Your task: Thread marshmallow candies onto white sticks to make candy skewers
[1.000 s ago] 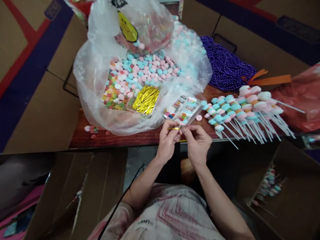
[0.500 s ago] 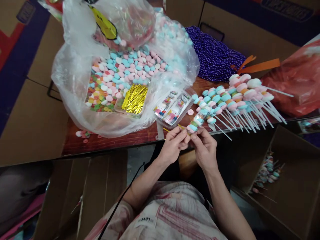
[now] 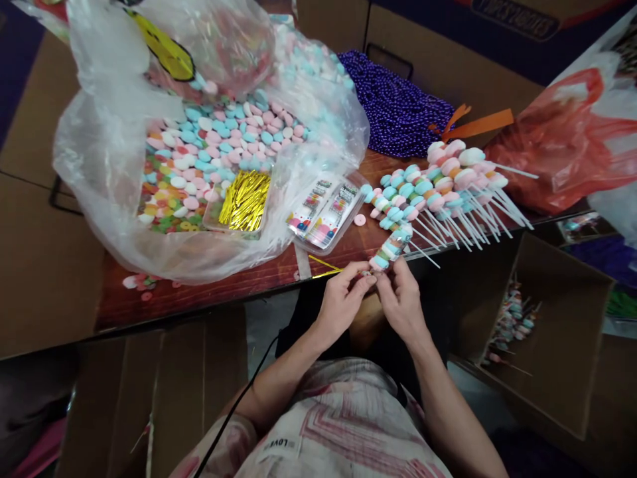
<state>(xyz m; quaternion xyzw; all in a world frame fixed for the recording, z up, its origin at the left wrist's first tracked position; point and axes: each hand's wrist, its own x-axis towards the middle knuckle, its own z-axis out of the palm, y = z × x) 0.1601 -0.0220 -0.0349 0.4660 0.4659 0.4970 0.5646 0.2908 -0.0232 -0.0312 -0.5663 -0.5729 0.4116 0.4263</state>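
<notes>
My left hand [image 3: 342,299] and my right hand [image 3: 401,299] meet at the table's front edge, both pinched on the lower end of a bagged candy skewer [image 3: 391,247] that points up and to the right. A gold twist tie [image 3: 324,269] sticks out to the left from my left fingers. Just beyond lies a pile of candy skewers [image 3: 442,189] with white sticks. A clear tray of gold twist ties [image 3: 243,200] rests on the big plastic bag of pastel candy rings [image 3: 209,143]. A small clear packet of bags [image 3: 326,212] lies between them.
Purple bead strings [image 3: 398,109] lie at the back, a red plastic bag [image 3: 562,143] at the right. A cardboard box [image 3: 547,332] with finished skewers stands on the floor to my right, another carton [image 3: 164,392] to my left. Loose candy rings [image 3: 139,285] lie near the table's edge.
A second ago both hands pinched only a gold twist tie. Now they hold a bagged candy skewer, with the tie at its lower end. The camera has swung right.
</notes>
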